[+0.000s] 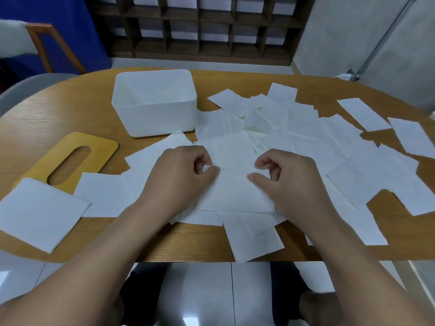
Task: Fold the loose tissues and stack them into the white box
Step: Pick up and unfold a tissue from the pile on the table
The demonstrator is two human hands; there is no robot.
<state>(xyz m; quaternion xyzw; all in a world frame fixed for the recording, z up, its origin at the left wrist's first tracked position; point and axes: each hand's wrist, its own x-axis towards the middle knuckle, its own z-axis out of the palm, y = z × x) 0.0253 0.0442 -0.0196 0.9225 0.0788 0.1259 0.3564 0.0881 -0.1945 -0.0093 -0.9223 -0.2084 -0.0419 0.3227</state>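
With the left hand (186, 170) and right hand (282, 175) each pinching the tissue (235, 194) edge, align the corners squarely before creasing it flat on the desk (70, 107).

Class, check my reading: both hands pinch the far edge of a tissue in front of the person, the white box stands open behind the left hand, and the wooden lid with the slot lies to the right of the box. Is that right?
One detail is wrong. In the head view the wooden lid lies to the left of the white box, not the right. The left hand and right hand do pinch the tissue, and the box is open.
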